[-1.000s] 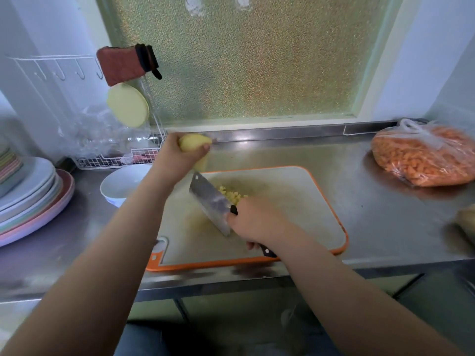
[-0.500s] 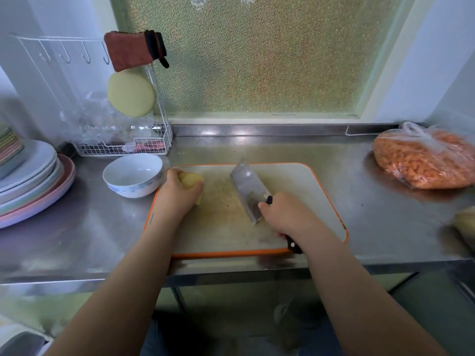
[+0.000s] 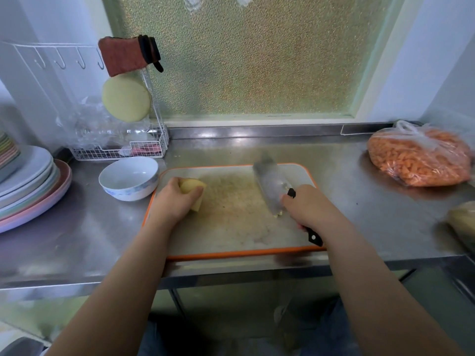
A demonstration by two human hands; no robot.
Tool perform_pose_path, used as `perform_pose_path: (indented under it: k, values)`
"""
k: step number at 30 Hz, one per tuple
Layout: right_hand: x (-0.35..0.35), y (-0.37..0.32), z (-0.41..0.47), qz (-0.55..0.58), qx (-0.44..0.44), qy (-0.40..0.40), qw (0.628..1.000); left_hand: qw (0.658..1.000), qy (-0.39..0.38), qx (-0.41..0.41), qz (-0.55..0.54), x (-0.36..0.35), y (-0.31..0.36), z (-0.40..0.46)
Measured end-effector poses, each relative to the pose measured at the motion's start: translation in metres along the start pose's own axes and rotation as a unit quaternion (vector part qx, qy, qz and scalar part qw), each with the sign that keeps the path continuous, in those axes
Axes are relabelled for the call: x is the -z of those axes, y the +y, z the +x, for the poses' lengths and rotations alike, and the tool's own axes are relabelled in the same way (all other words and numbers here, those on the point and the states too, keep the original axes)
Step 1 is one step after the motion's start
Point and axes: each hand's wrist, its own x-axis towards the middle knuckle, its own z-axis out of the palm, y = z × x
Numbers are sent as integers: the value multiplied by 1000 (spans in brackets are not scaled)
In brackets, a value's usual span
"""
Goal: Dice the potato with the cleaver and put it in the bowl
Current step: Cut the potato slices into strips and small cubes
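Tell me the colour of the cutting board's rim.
Orange, around a pale off-white cutting board; it shows plainly in the head view.

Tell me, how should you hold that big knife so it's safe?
Grip the cleaver by its black handle, coming from the near edge of the cutting board, as the right hand does now. The wide blade points away toward the window, so the handle end nearest the body is probably the safe part. The left hand holds the potato well aside.

We see left hand (image 3: 172, 201) gripping potato piece (image 3: 192, 187) at left end of cutting board (image 3: 231, 254); right hand (image 3: 309, 208) holding cleaver (image 3: 270, 185), blade blurred; white bowl (image 3: 128, 178) just beside board.
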Motion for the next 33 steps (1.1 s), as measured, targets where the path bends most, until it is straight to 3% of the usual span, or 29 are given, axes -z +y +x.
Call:
perform_pose_path:
  k: [5,13,21,27,30,33]
  values:
    - [2,-9,-6,5,44,-68,997,999,22,-21,40,-4,3,-1]
    - [-5,5,-12,25,77,-174,981,998,38,-42,19,-4,-3,3]
    - [29,43,22,40,17,-87,995,997,52,-48,40,-7,-4,5]
    - [35,39,15,15,88,-39,995,996,71,-46,39,-11,-5,8]
    - [36,37,4,-43,137,36,989,980,145,-132,-28,-4,7,-2]
    - [35,40,-6,-53,149,65,985,918,211,-336,26,8,36,-24]
